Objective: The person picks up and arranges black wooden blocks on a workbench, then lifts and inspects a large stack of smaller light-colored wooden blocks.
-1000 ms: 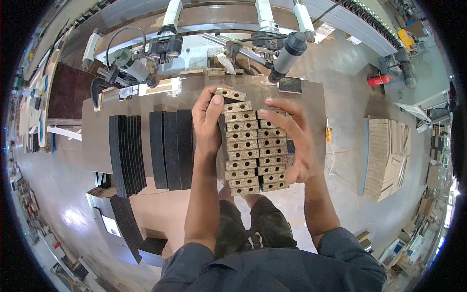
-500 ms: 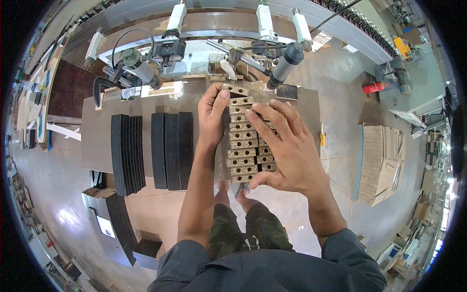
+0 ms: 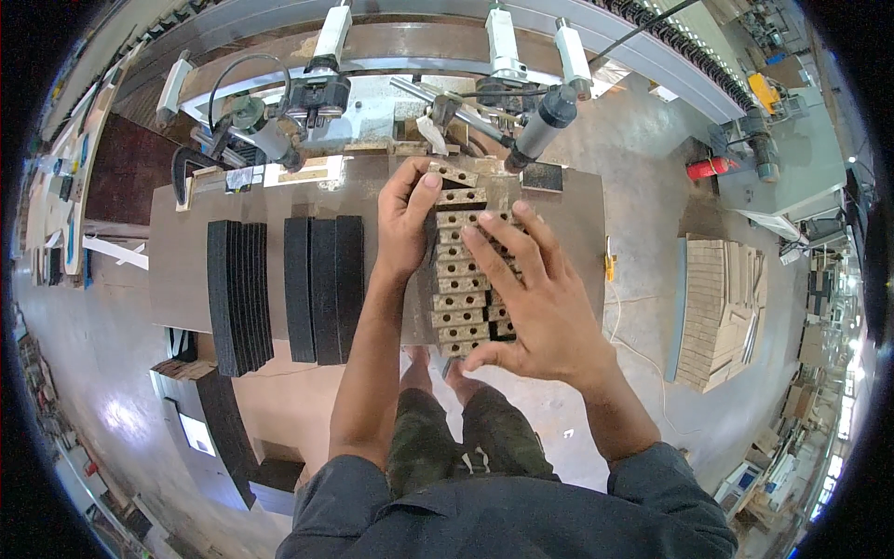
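Drilled chipboard strips [image 3: 461,284] stand side by side in a row on the brown work table, their pale ends with round holes facing up. A second row is partly hidden under my right hand. My left hand [image 3: 407,224] curls round the left side of the farthest strip [image 3: 454,174], thumb on its near side; that strip sits slightly askew. My right hand [image 3: 545,303] lies spread over the rows, fingertips on the strips near the far end and thumb by the nearest one. A gap shows between the second and third strips from the far end.
Two groups of dark panels [image 3: 240,298] stand on the table [image 3: 382,307] to the left. Machine heads with grey cylinders [image 3: 545,126] rise behind the far edge. Stacked pale boards [image 3: 722,312] are at the right, a red extinguisher [image 3: 708,168] beyond. A dark stack [image 3: 219,419] sits at lower left.
My right hand has slid a little toward me, and the strips under it have shifted nearer, widening the gap behind them. My left hand stays at the farthest strip.
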`<state>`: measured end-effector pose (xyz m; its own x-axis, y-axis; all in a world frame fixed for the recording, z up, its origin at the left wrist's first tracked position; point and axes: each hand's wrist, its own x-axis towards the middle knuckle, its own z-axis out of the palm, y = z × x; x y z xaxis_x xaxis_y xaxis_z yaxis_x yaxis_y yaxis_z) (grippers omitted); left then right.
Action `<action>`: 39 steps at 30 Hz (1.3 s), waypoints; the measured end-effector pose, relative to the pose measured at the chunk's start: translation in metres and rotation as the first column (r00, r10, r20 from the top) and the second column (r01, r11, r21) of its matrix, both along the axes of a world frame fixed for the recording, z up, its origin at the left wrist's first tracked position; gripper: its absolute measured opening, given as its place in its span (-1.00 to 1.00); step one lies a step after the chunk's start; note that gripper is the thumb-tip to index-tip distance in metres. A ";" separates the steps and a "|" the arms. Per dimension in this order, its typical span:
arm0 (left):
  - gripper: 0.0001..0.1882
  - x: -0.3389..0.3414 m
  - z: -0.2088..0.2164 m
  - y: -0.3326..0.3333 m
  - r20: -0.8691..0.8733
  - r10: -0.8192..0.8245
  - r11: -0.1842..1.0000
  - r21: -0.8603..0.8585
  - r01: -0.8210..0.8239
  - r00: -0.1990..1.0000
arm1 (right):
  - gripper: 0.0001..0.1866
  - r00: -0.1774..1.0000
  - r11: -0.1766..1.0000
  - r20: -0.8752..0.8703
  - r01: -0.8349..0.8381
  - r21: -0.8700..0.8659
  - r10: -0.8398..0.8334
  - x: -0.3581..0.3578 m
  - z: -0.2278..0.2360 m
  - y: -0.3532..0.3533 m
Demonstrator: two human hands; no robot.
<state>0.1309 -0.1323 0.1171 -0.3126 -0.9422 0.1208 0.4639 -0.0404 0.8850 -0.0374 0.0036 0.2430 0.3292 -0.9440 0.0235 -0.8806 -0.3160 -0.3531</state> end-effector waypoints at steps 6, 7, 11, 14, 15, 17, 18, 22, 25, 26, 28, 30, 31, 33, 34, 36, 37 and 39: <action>-0.59 0.002 -0.006 -0.011 0.017 0.027 0.999 -0.021 -0.027 0.999 | 0.26 1.000 1.000 0.001 0.010 0.028 -0.010 0.002 0.003 0.008; -0.52 0.002 -0.009 -0.013 -0.011 0.011 0.995 -0.101 -0.012 1.000 | 0.26 1.000 1.000 0.002 0.006 0.028 -0.006 0.003 0.003 0.008; -0.34 0.009 -0.020 -0.016 0.031 -0.092 0.986 -0.136 0.095 0.995 | 0.25 1.000 1.000 0.016 0.017 0.015 -0.017 0.004 0.001 0.008; -0.45 0.015 -0.031 -0.017 0.178 -0.120 0.982 -0.125 0.144 0.977 | 0.25 1.000 1.000 0.008 0.018 0.008 -0.018 0.006 0.003 0.008; -0.46 0.013 -0.034 -0.015 0.214 -0.121 0.986 -0.090 0.143 0.969 | 0.25 1.000 1.000 -0.003 0.025 0.004 -0.025 0.005 0.002 0.008; -0.45 0.007 -0.040 -0.011 0.228 -0.153 0.988 0.000 0.157 0.962 | 0.25 1.000 1.000 -0.002 0.026 0.002 -0.026 0.003 0.001 0.009; -0.45 0.004 -0.040 -0.010 0.228 -0.150 0.988 0.000 0.154 0.962 | 0.25 0.999 0.999 -0.002 0.035 0.000 -0.035 0.004 0.000 0.010; -0.42 -0.004 -0.044 -0.012 0.247 -0.221 0.975 0.032 0.220 0.943 | 0.24 0.999 0.999 -0.012 0.036 -0.005 -0.036 0.005 0.002 0.011; -0.48 -0.009 -0.054 -0.013 0.255 -0.203 0.977 -0.015 0.213 0.945 | 0.24 0.999 0.999 -0.008 0.041 0.003 -0.041 0.006 0.001 0.013; -0.52 -0.009 -0.060 -0.014 0.253 -0.205 0.979 0.053 0.198 0.946 | 0.23 0.999 0.999 -0.009 0.037 0.007 -0.037 0.007 0.001 0.013; -0.56 -0.010 -0.064 -0.015 0.253 -0.209 0.975 0.123 0.183 0.944 | 0.23 0.999 0.999 -0.006 0.036 0.011 -0.036 0.007 0.001 0.014; -0.62 -0.004 -0.065 -0.014 0.274 -0.110 0.992 0.095 0.087 0.955 | 0.23 1.000 1.000 0.003 0.030 -0.003 -0.030 0.010 -0.001 0.013; -0.62 0.000 -0.064 -0.015 0.290 -0.102 0.992 0.099 0.077 0.952 | 0.23 1.000 1.000 0.019 0.021 0.000 -0.021 0.011 0.000 0.013; -0.61 0.008 -0.058 -0.019 0.329 0.164 0.984 -0.115 -0.133 0.930 | 0.23 0.999 0.999 -0.007 0.041 -0.024 -0.041 0.009 0.005 0.013; -0.60 0.014 -0.044 -0.019 0.321 0.241 0.970 -0.068 -0.232 0.916 | 0.23 0.999 0.999 0.009 0.036 -0.016 -0.036 0.007 0.004 0.013; -0.49 0.051 -0.009 -0.018 0.441 0.362 0.932 -0.151 -0.330 0.821 | 0.23 0.998 0.998 0.014 0.061 -0.032 -0.061 0.005 0.002 0.013; -0.42 0.073 0.013 -0.012 0.526 0.447 0.893 -0.215 -0.396 0.723 | 0.22 0.998 0.997 0.023 0.065 -0.033 -0.064 0.007 0.001 0.013; -0.30 0.112 0.021 -0.001 0.595 0.496 0.865 -0.272 -0.422 0.633 | 0.23 0.997 0.996 0.025 0.079 -0.030 -0.078 0.005 0.001 0.014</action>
<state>0.2427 -0.1337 0.1378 0.1216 -0.9793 0.1618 -0.2641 0.1252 0.9563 -0.0327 0.0173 0.2442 0.2533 -0.9655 0.0600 -0.8947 -0.2574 -0.3650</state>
